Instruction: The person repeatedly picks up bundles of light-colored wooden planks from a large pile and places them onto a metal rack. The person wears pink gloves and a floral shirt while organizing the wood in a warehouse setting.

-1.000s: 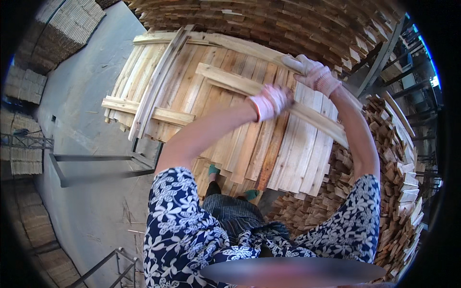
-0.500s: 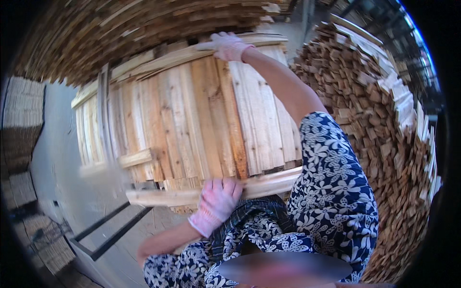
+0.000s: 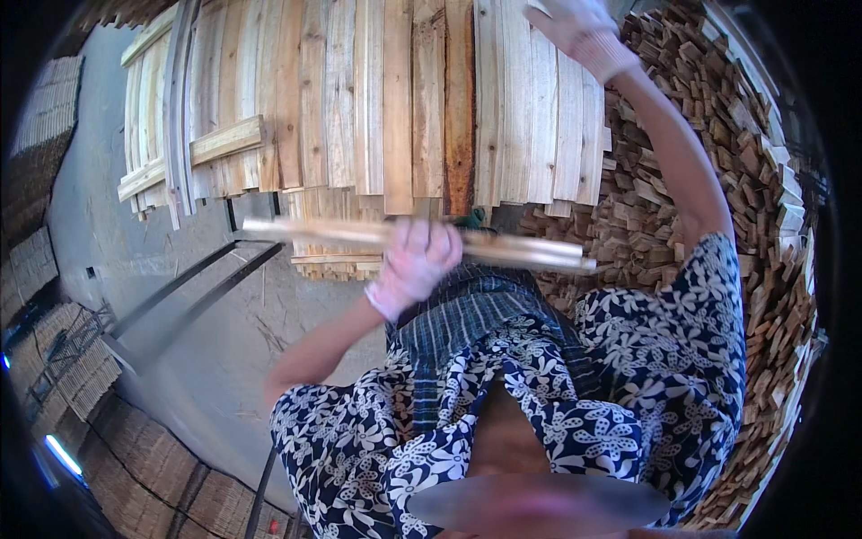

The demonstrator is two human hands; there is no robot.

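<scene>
My left hand point(image 3: 417, 260), in a pale pinkish-white work glove, is closed around thin wooden strips point(image 3: 525, 250). They lie crosswise in front of my waist, apart from the near ends of a row of side-by-side wooden boards point(image 3: 341, 108). Motion smears the strips, so I cannot tell exactly how many there are. Above the far right part of the boards is my gloved right hand point(image 3: 575, 31), thumb spread and nothing visible in it. The top edge of the picture cuts off some of its fingers. A short wooden crosspiece point(image 3: 226, 139) rests on the boards' left part.
A grey metal bar point(image 3: 178, 108) runs along the boards' left side. Below it, a dark metal frame point(image 3: 202, 292) juts out over the concrete floor point(image 3: 215, 377). A high pile of wood pieces point(image 3: 754, 296) stands at the right. Stacked slats point(image 3: 40, 153) line the left.
The view has tipped nearer my body. My right hand has left the strip at the boards' far edge and moved right. My left hand has drawn its strips away from the boards.
</scene>
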